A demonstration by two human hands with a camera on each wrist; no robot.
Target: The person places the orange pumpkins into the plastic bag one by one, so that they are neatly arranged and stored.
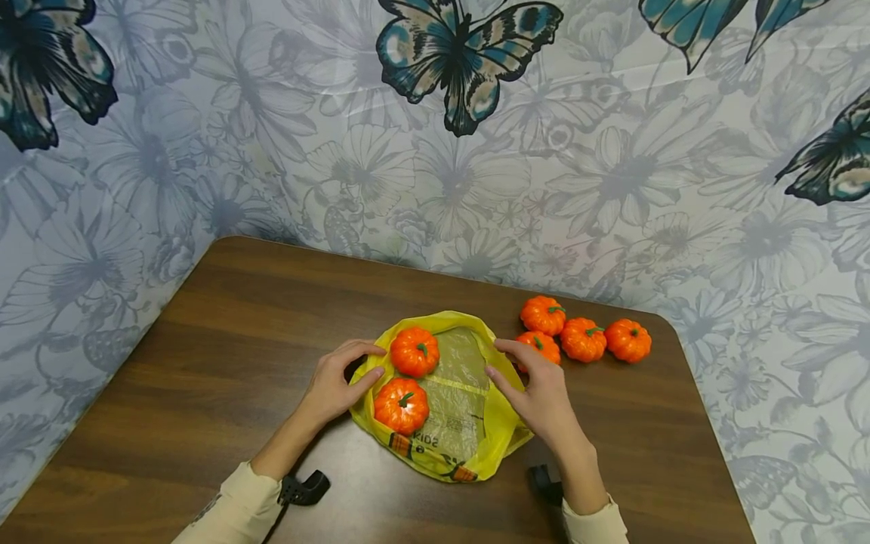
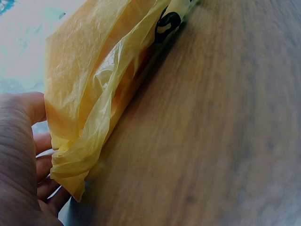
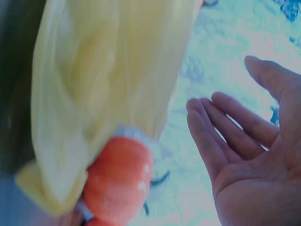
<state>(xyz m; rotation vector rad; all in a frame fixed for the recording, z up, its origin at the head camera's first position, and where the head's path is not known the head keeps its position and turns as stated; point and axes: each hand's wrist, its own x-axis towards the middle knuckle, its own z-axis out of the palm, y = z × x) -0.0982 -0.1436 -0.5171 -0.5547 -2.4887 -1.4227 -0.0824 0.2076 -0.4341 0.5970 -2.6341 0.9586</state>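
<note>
A yellow plastic bag point(image 1: 506, 423) lies spread open on the table, with dark lettering and orange pictures along its near side. Inside, on the left, are two small orange toy pumpkins: one farther back point(image 1: 414, 352) and one nearer point(image 1: 402, 406). At the bag's left rim is my left hand point(image 1: 337, 381), thumb and fingers apart and touching the plastic point(image 2: 75, 94). My right hand point(image 1: 544, 393) hovers by the right rim; in the right wrist view its fingers are spread and hold nothing, apart from the bag point(image 3: 108, 61).
Several more toy pumpkins point(image 1: 582, 339) stand in a cluster at the back right of the brown wooden table point(image 1: 272, 302). Behind the table hangs floral cloth with butterflies point(image 1: 469, 60). Black devices are strapped at the left wrist point(image 1: 303, 489) and right wrist point(image 1: 546, 483).
</note>
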